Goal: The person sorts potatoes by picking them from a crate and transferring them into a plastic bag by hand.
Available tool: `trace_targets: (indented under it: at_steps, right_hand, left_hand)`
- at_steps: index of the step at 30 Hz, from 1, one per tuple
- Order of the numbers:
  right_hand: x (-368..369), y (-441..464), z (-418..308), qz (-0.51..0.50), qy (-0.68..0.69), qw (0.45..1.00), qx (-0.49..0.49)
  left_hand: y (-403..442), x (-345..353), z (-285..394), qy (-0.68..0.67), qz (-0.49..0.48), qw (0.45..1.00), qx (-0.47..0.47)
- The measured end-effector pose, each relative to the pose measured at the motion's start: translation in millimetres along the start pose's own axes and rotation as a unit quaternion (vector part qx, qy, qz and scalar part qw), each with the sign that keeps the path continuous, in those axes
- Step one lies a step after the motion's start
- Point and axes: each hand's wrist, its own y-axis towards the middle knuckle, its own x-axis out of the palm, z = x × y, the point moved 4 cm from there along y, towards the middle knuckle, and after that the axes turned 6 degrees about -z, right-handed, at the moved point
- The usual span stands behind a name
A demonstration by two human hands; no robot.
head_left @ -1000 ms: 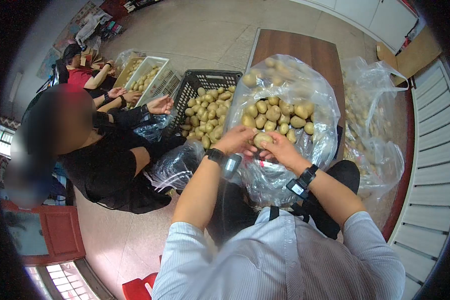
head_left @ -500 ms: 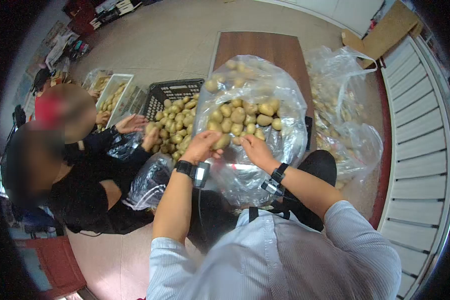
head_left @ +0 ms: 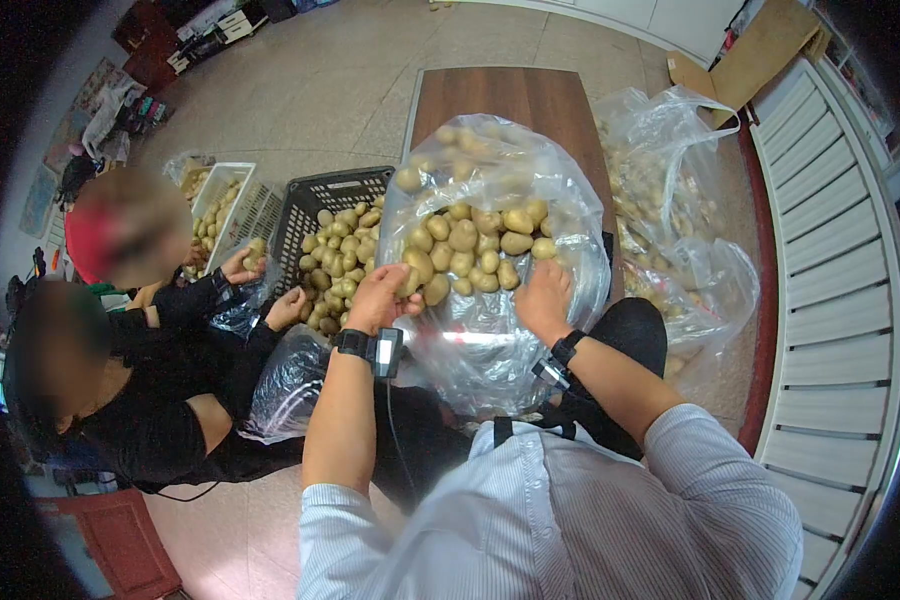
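My left hand is closed around a potato, near the left edge of a clear plastic bag. Several potatoes lie inside the bag's wide mouth. At the bag's right side, my right hand has its fingers stretched forward, close to the rightmost potatoes, with no potato visible in its grasp. Left of the bag, a black plastic crate holds more potatoes.
The bag rests partly on a brown wooden table. Other filled plastic bags stand on the floor at right, beside a white radiator. At left, a co-worker's hands are by the crate; a white crate of potatoes stands beyond.
My left hand has moved left with its potato. My right hand has shifted right, away from the left one, and its fingers have extended. The co-worker's hands have drawn back from the crate's potatoes.
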Motion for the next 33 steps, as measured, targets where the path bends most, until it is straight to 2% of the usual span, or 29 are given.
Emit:
trace_targets:
  at_steps: [2, 8, 11, 16, 18, 19, 24, 27, 30, 33]
  right_hand:
    - [-4.8, 7.3, 1.3, -0.021, -0.016, 1.000, 0.016]
    - [-15.3, 29.7, 14.0, 0.071, 0.010, 0.997, 0.022]
    - [-24.9, 37.8, 9.4, 0.054, 0.008, 0.998, -0.002]
    - [-30.5, 57.2, 13.6, -0.003, 0.012, 0.999, 0.047]
    - [-19.5, 68.1, 26.7, -0.009, 0.012, 0.999, 0.036]
    - [-18.7, 71.0, 27.4, -0.014, 0.011, 0.999, 0.027]
    - [-23.5, 76.2, 27.7, -0.046, 0.014, 0.999, 0.022]
    - [-24.9, 76.4, 27.9, -0.052, 0.005, 0.999, 0.011]
    - [-20.8, 78.5, 31.5, -0.054, -0.004, 0.999, -0.001]
    - [-17.3, 75.6, 31.3, -0.043, -0.011, 0.999, -0.011]
  left_hand:
    - [-0.2, -4.9, 0.9, 0.004, 0.003, 1.000, 0.000]
    - [2.0, -25.1, 0.4, -0.004, 0.035, 0.999, 0.000]
    - [-1.7, -34.4, 1.9, -0.005, 0.058, 0.998, 0.005]
    - [-0.3, -69.0, 0.0, -0.038, 0.069, 0.997, -0.002]
    - [7.3, -89.4, -6.5, -0.089, 0.069, 0.994, -0.002]
    - [4.0, -89.8, -5.1, -0.053, 0.107, 0.993, -0.002]
    - [12.5, -109.1, -9.2, -0.075, 0.118, 0.990, 0.001]
    - [15.3, -112.7, -11.0, -0.060, 0.107, 0.992, -0.003]
    - [7.7, -100.6, -6.4, -0.062, 0.135, 0.989, 0.003]
    - [2.2, -91.7, -4.0, -0.096, 0.139, 0.986, -0.013]
